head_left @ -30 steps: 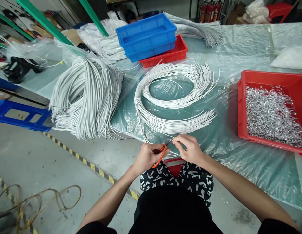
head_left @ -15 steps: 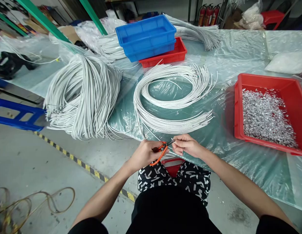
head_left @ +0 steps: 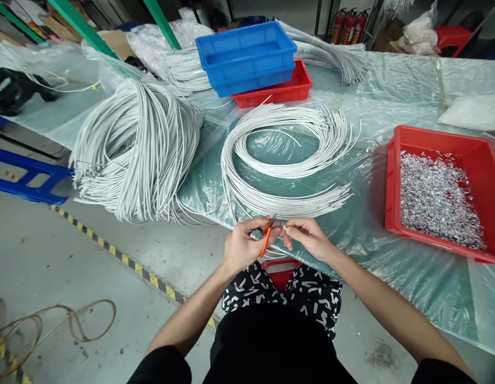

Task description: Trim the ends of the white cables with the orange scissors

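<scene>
Orange-handled cutting pliers (head_left: 266,238) are gripped in my left hand (head_left: 244,241), their dark jaws pointing up and away from me. Close to its right, my right hand (head_left: 308,237) is closed in a pinch on a thin whitish strand (head_left: 284,227); whether this is a cable end is too small to tell. The hands almost meet in front of the table's near edge. Just beyond them lies a curved bundle of white cables (head_left: 271,200), some of which run down beside my left hand. White cables also show below the hands, above my lap.
A large heap of white cables (head_left: 137,152) overhangs the table edge at left. A red bin (head_left: 443,246) at right holds silvery scraps (head_left: 439,200). Stacked blue trays (head_left: 247,66) rest on a red tray (head_left: 303,85) at the back. A blue stool (head_left: 27,176) stands at left.
My left hand has turned the pliers more upright, and their jaws have come away from my right fingertips. The right hand stays pinched in nearly the same place. The view has shifted slightly.
</scene>
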A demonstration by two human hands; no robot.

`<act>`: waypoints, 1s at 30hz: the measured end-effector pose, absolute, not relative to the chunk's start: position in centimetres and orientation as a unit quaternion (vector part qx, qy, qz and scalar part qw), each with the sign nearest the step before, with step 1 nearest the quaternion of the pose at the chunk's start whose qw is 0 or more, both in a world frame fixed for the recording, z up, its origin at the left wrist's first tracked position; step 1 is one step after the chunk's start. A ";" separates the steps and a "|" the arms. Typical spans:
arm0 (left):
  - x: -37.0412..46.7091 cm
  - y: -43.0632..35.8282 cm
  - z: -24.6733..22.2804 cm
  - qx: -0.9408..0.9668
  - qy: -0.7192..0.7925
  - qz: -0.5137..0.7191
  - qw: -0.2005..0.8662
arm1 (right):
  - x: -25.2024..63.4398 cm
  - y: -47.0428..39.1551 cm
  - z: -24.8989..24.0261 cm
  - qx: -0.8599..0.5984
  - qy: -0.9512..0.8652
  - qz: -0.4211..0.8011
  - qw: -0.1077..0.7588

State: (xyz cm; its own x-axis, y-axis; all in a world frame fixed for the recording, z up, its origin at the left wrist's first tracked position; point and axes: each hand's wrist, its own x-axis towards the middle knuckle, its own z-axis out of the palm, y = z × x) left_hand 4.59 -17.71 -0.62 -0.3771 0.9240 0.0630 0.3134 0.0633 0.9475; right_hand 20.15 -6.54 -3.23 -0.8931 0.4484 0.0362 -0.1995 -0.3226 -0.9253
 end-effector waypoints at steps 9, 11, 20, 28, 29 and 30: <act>5.1 -16.9 -0.5 0.469 0.619 0.533 0.335 | 20.2 -6.5 -3.0 -0.108 -0.556 0.802 0.193; 5.1 -16.9 -0.5 0.466 0.637 0.523 0.320 | 20.2 -6.5 -2.9 -0.113 -0.558 0.800 0.190; 5.6 -16.2 -0.1 0.468 0.633 0.540 0.299 | 20.0 -7.2 -3.0 -0.199 -0.566 0.732 0.322; 5.8 -15.5 -0.5 0.457 0.619 0.557 0.313 | 20.1 -7.2 -3.6 -0.219 -0.594 0.703 0.324; 5.8 -15.5 -0.5 0.457 0.618 0.557 0.314 | 20.1 -7.1 -3.6 -0.220 -0.594 0.704 0.320; 5.8 -15.4 -0.6 0.457 0.618 0.557 0.315 | 20.1 -7.1 -3.7 -0.221 -0.594 0.706 0.316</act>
